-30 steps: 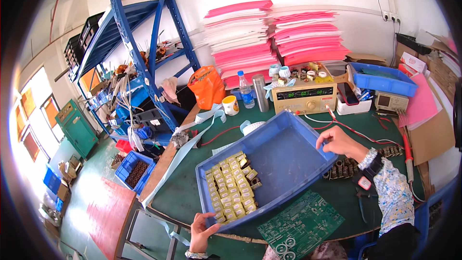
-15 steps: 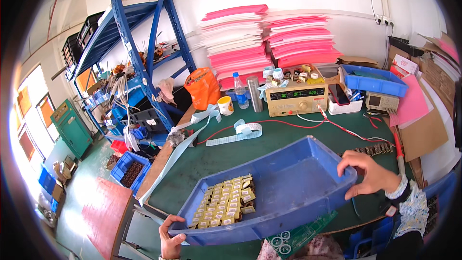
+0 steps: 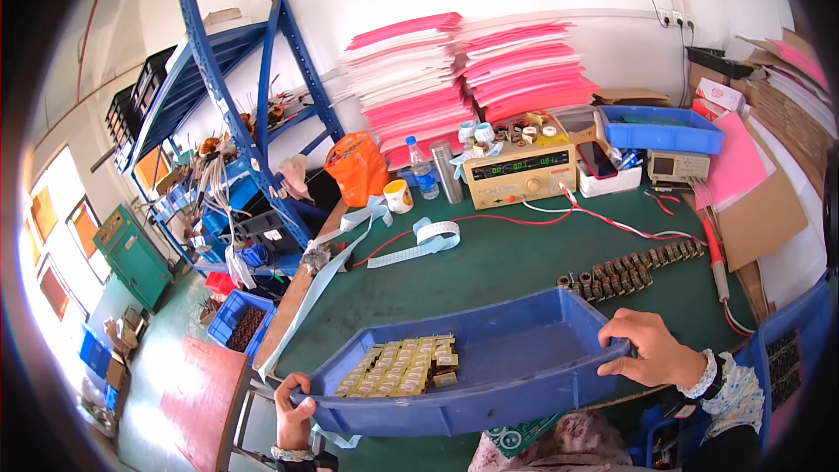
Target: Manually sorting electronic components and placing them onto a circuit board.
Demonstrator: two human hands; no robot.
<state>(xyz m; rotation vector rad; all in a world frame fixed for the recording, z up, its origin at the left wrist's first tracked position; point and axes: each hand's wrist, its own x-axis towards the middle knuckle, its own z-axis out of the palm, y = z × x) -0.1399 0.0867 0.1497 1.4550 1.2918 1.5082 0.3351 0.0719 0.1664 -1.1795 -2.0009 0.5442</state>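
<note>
Between my two hands is a long blue plastic tray (image 3: pixel 516 406), held by its short ends above the near edge of the bench. My left hand (image 3: pixel 294 409) is closed on the tray's left corner, thumb over the rim. At the other end, my right hand (image 3: pixel 645 348) grips the right rim with fingers curled over it. Rows of small yellow-topped components (image 3: pixel 404 365) lie packed in the tray's left half, and the right half shows bare plastic. Just beyond the tray, rows of small dark coil-like components (image 3: pixel 631 269) stand on the green bench top (image 3: pixel 524 253).
Behind stand a beige test meter (image 3: pixel 524 177), steel flask (image 3: pixel 447 172), water bottle (image 3: pixel 423 170) and yellow cup (image 3: pixel 398 197). Pale blue label tape (image 3: pixel 297 315) trails along the bench's left edge. Red and white leads (image 3: pixel 603 218) cross the top. A blue shelf rack (image 3: pixel 229 92) rises at left.
The tray has come lower and nearer to me, its right end dropping more, so it sits more level. Rows of dark components behind it now show. My view has shifted slightly.
</note>
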